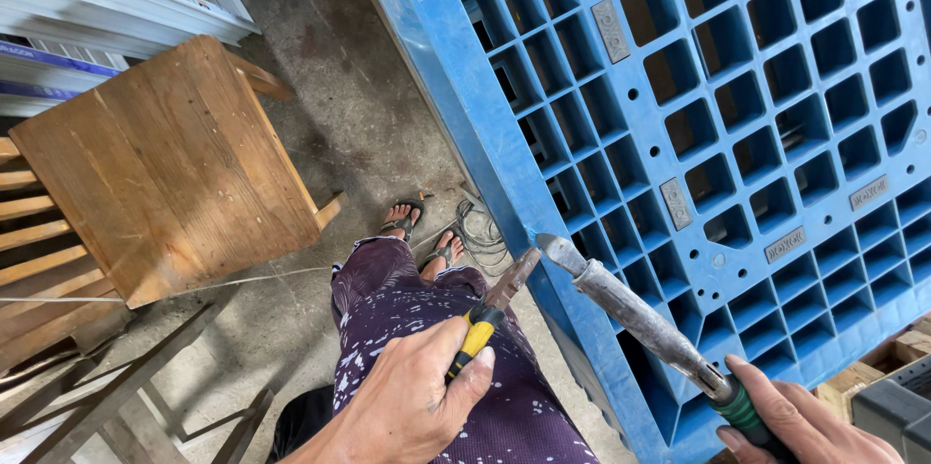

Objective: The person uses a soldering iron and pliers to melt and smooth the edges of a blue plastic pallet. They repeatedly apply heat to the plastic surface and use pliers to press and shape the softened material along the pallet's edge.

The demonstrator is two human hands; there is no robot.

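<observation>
Gripping yellow-handled pliers (490, 314), the left hand (412, 401) is clamped shut; their jaws tilt up-right toward the tip of a soldering iron (635, 319), its long axis slanting down-right into the closed right hand (810, 425). Behind stands a blue plastic pallet (737, 134) with 4 small grey rectangular plates.
</observation>
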